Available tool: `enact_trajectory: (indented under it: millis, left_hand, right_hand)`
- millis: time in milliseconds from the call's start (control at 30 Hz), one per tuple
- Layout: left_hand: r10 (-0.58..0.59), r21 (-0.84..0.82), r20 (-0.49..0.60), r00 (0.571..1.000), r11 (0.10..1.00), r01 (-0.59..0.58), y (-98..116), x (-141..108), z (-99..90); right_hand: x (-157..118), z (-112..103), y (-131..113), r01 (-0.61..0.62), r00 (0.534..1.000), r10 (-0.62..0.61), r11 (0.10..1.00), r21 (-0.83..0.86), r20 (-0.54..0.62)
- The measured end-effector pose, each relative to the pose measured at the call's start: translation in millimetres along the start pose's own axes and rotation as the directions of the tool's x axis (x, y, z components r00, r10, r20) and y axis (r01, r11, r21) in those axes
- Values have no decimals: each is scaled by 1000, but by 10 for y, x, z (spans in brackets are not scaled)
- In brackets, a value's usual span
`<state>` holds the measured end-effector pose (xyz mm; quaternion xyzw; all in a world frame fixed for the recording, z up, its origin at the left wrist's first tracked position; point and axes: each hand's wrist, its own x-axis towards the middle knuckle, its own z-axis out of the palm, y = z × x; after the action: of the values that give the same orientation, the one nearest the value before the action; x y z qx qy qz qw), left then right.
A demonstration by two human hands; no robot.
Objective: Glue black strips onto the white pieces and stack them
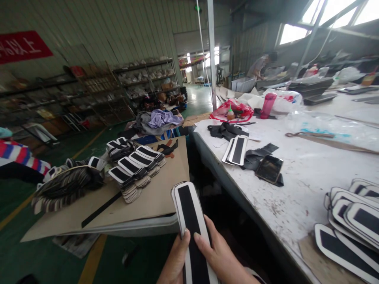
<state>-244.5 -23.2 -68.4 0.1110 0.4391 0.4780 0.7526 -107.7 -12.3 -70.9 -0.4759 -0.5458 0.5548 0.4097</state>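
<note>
Both hands hold a small stack of long, round-ended white panels (189, 209), each with a black strip down its middle. My left hand (174, 258) grips the near left edge, thumb on the top face. On the opposite edge my right hand (219, 252) is closed as well, its thumb lying on the black strip. The fingers underneath are hidden. The stack points away from me, over the gap between two tables. Similar panels stand in neat stacks (133, 165) on the left table, and more lie in a pile (352, 213) at the right.
The brown-covered left table (156, 199) carries a bundle of panels (71, 181) and a loose black strip (100, 209). On the white right table (266, 209) lie a phone (269, 169), a few panels (237, 150) and a pink bottle (268, 105). A person (259, 66) bends over at the back.
</note>
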Motion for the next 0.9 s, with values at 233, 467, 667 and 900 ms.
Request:
enact_trajectory:
  millis: [233, 467, 667, 900]
  left_hand:
    - [83, 11, -7, 997, 997, -83, 46, 61, -59]
    - [199, -58, -82, 977, 977, -204, 37, 116, -143]
    - [49, -87, 82, 995, 995, -41, 211, 79, -203]
    - [14, -185, 122, 992, 983, 8, 279, 194, -394]
  right_hand:
    - [-17, 120, 42, -14, 992, -7, 987, -163, -126]
    - [-22, 354, 162, 142, 971, -212, 882, -450, -109]
    - [9, 365, -51, 297, 949, -316, 897, -328, -6]
    - [-6, 285, -51, 44, 997, -44, 999, -4, 66]
